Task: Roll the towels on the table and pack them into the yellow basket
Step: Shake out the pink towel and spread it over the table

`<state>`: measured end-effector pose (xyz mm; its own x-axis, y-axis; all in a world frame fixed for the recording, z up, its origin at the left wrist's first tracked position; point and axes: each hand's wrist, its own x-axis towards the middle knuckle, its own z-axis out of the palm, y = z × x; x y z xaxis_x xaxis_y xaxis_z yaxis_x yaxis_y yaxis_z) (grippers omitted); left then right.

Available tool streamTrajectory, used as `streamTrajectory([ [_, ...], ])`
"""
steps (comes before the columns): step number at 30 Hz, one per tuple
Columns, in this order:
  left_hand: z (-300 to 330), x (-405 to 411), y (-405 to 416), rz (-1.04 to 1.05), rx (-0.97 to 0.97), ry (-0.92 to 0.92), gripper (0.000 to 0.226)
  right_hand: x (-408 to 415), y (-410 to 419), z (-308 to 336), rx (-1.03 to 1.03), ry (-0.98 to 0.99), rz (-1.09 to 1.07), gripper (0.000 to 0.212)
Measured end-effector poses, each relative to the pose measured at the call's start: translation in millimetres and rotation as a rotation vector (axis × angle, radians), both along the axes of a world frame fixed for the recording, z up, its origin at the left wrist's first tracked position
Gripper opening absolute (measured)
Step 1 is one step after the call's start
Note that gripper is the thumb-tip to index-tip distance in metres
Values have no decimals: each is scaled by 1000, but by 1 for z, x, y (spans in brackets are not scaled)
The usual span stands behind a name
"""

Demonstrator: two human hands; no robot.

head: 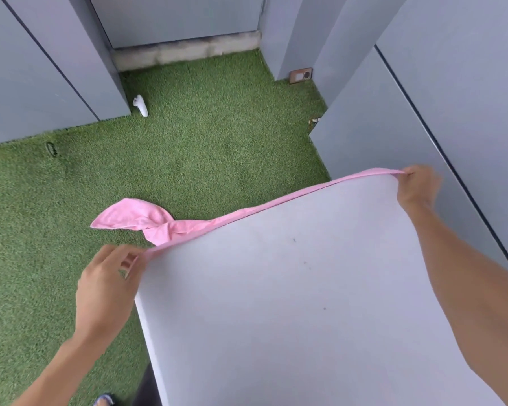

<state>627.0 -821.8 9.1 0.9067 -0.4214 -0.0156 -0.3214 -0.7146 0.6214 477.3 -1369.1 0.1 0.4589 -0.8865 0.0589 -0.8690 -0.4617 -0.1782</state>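
A white table (291, 288) is seen from above, its top marked by a few small dark specks. A pink towel (188, 227) is stretched along the far edge, from the far right corner to the far left corner, where a bunched end overhangs green artificial turf (203, 142).

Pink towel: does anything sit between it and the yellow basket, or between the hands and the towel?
Nothing separates them: the left hand and right hand each pinch the pink towel along the far edge of the white table. No yellow basket is in view, so that path cannot be judged.
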Motion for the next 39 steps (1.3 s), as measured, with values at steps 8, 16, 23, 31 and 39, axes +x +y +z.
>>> streamTrajectory([
  [8, -11, -39, 8, 129, 19, 70, 4, -42, 14, 1, 56, -165, 0, 20],
  [16, -8, -91, 15, 179, 12, 110, 6, -78, 28, 2, 99, -165, -127, 25],
  [23, -9, -148, 28, 200, -13, 145, 6, -134, 46, -4, 125, -193, -221, 25],
  [31, -16, -231, 55, 175, -82, 115, 10, -218, 68, -3, 159, -124, -274, 25],
  [39, -19, -333, 85, 184, -166, 84, 15, -326, 106, -2, 144, -131, -304, 27],
])
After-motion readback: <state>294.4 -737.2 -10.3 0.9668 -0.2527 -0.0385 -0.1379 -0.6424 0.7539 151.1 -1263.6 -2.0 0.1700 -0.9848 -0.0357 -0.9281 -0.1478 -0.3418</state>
